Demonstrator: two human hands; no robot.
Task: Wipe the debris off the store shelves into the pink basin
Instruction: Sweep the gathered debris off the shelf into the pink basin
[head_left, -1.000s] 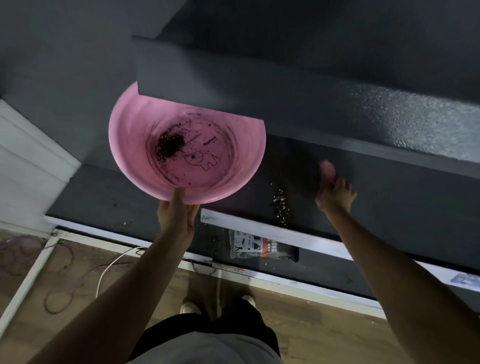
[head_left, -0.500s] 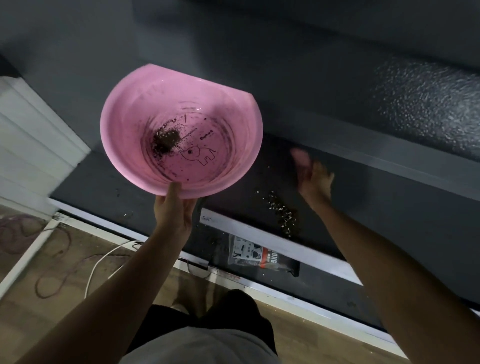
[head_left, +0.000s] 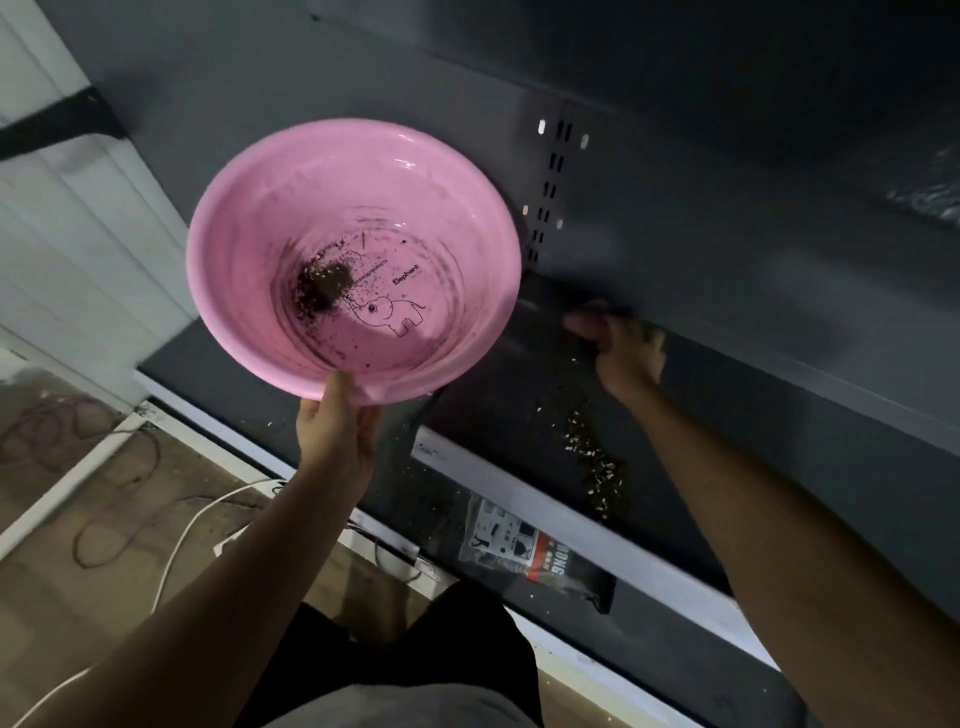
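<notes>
My left hand (head_left: 335, 431) grips the near rim of the pink basin (head_left: 249, 208), thumb inside, holding it up in front of the dark grey shelf (head_left: 753, 457). A dark clump of debris (head_left: 322, 286) lies in the basin's bottom beside an elephant print. My right hand (head_left: 626, 353) reaches deep onto the shelf, under the shelf above, holding a small pink cloth (head_left: 587, 325) against the surface. A trail of pale crumbs (head_left: 592, 462) lies on the shelf toward its white front edge, nearer me than that hand.
A printed packet (head_left: 535, 556) lies on the lower shelf below the white edge strip (head_left: 519, 478). The slotted shelf upright (head_left: 550, 182) stands behind the basin. White and dark cables (head_left: 171, 535) trail over the wooden floor at left, beside a white panelled wall (head_left: 62, 234).
The basin has risen and now shows whole, clear of the upper shelf. My right hand has swept left and further back along the shelf, leaving the crumb trail behind it.
</notes>
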